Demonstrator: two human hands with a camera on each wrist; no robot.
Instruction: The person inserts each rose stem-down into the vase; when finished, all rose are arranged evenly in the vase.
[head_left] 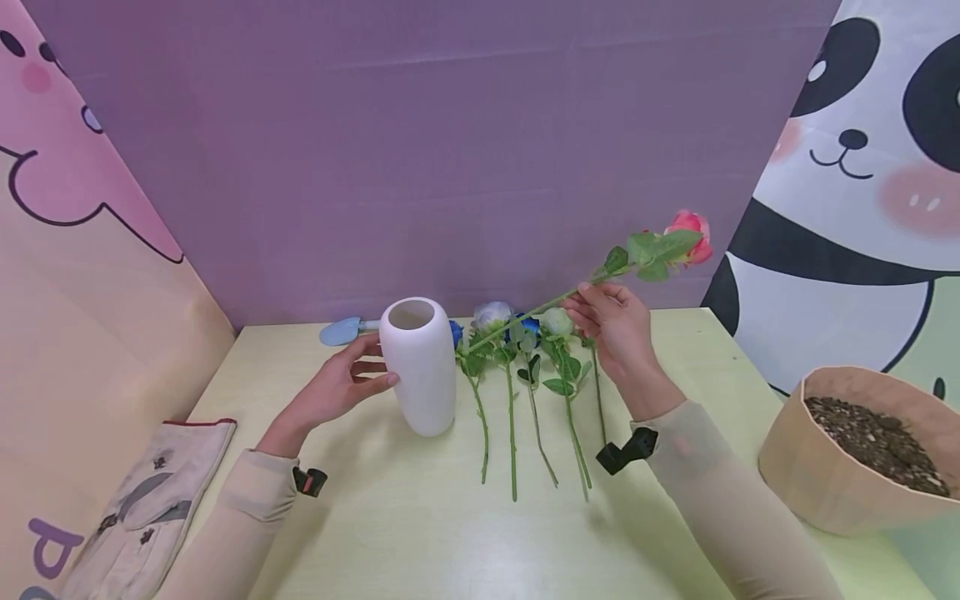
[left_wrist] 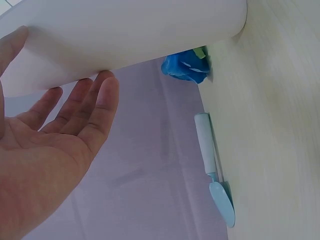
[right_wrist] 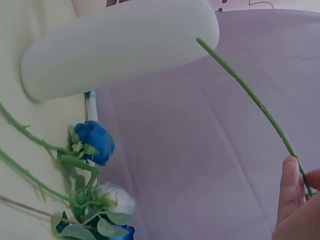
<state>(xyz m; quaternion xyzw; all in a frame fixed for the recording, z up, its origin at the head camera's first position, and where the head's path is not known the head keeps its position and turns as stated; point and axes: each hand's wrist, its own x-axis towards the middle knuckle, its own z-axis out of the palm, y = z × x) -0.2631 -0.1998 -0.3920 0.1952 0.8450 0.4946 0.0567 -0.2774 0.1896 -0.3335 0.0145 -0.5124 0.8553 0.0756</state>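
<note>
A white vase (head_left: 422, 375) stands on the table, its open mouth upward. My left hand (head_left: 348, 379) holds its left side, thumb at the front and fingers toward the back; in the left wrist view the fingertips touch the vase wall. Between thumb and fingers, my right hand (head_left: 611, 329) pinches the green stem of a pink rose (head_left: 692, 237). The bloom points up to the right, and the stem slants down left toward the vase. In the right wrist view the stem's cut end (right_wrist: 199, 40) appears against the vase near its rim, outside the mouth.
Several flowers lie right of the vase, including a blue one (right_wrist: 95, 141) and a whitish one (head_left: 557, 322), stems toward me. Behind the vase lies a light-blue trowel (head_left: 341, 331). Gloves (head_left: 142, 508) lie at left; a soil-filled pot (head_left: 817, 467) stands at right.
</note>
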